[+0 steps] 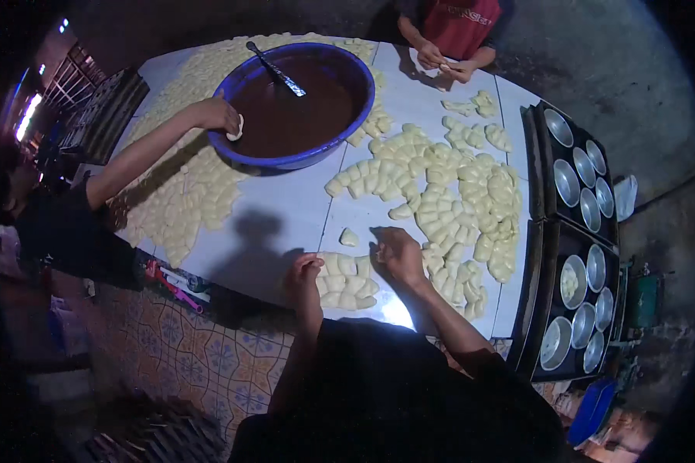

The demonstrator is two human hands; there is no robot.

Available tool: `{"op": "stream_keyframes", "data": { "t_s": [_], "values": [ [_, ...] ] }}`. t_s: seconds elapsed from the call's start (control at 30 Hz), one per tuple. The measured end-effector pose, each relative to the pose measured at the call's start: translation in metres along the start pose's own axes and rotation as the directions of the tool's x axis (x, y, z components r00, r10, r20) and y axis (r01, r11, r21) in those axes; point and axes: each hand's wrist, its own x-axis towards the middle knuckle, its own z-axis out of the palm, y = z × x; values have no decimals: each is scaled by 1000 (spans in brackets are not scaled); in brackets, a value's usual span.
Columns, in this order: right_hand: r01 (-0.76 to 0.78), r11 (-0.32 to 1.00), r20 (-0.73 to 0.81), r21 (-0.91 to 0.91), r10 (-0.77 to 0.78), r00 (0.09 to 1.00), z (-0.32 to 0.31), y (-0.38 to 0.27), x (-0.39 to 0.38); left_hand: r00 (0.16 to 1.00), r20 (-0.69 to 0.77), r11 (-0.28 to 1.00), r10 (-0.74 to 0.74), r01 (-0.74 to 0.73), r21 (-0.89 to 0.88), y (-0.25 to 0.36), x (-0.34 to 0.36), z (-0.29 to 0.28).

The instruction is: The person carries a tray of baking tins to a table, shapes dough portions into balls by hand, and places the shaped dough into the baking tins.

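My left hand [307, 272], fingers curled in, is at the left edge of a flat cluster of pale dough pieces [343, 282] near the table's front edge. Whether anything is between those fingers is hidden. To the right of that cluster, my right hand [401, 256] hovers low with its fingers bent and apart, nothing visible in them. A single dough piece [349, 237] lies between my hands, slightly farther away. Beyond my right hand spreads a large mass of joined dough pieces [444, 212].
A blue basin [300, 162] of brown filling with a spoon [278, 71] stands at the back left. One co-worker's hand [220, 116] holds dough beside it; another's hands [444, 65] work at the far edge. Dark trays [544, 309] with round metal tins line the right side.
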Motion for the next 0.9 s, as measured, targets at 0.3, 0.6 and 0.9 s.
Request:
{"op": "stream_keyframes", "data": {
  "t_s": [0.3,0.6,0.9],
  "values": [
    [-40,965,186,259,-9,982,48,-48,32,993,8,993,-120,120,-10,20,-9,10],
    [-82,942,54,325,68,996,12,-84,16,984,178,998,3,8,-62,26,-5,44],
    [-143,672,222,726,-32,975,-10,-87,41,677,732,84,-77,736,-671,24,12,64]
  ]
}}
